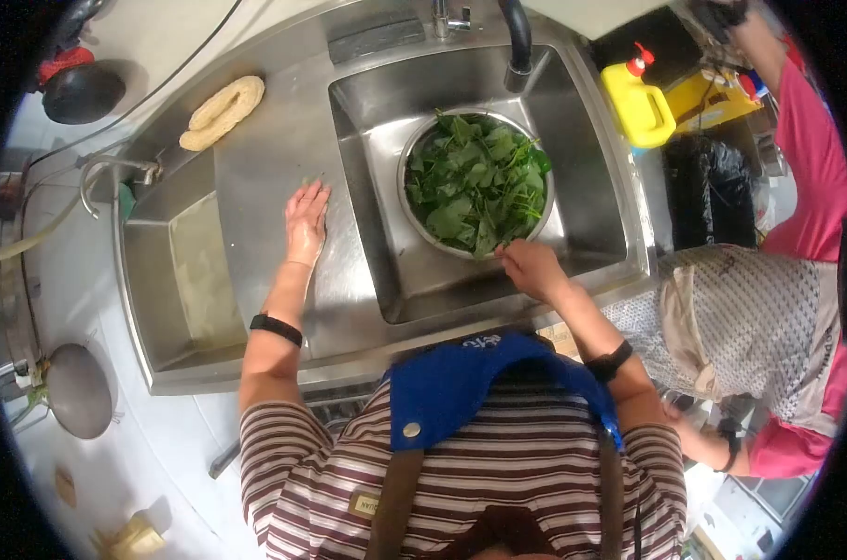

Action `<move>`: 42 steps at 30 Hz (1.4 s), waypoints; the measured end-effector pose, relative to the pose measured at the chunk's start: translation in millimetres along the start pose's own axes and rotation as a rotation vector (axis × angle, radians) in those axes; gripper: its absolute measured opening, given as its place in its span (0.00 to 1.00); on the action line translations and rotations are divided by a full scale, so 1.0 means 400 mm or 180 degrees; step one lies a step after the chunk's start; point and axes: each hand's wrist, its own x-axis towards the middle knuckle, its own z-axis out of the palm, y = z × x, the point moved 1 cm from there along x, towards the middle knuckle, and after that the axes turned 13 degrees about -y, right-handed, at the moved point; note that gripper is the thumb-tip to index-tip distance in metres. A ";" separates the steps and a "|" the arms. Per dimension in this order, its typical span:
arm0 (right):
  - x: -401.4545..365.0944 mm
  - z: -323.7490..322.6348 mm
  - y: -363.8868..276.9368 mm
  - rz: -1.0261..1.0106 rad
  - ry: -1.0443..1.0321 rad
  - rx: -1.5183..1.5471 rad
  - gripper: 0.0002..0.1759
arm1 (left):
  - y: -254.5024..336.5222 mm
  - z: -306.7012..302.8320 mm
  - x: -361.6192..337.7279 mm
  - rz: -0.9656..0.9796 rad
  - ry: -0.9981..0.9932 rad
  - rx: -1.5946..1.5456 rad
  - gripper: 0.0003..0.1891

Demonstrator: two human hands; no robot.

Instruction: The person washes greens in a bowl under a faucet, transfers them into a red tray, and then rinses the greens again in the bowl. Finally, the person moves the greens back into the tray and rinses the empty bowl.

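A round metal bowl heaped with leafy greens sits inside the right-hand steel sink basin. My right hand is closed at the bowl's near rim, its fingertips against the edge beside the lowest leaves. Whether a leaf is also between those fingers is hidden. On the steel drainboard, left of the basin, my left hand lies flat with its fingers stretched forward, holding nothing.
A black faucet spout hangs over the basin. A loofah-like coil lies at the drainboard's back left, by a second basin. To the right are a yellow jug and a co-worker in pink sleeves.
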 end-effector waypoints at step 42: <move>0.025 -0.218 0.385 0.0884 0.1741 0.6649 0.11 | 0.350 0.339 0.077 0.1261 -0.1698 0.0014 0.12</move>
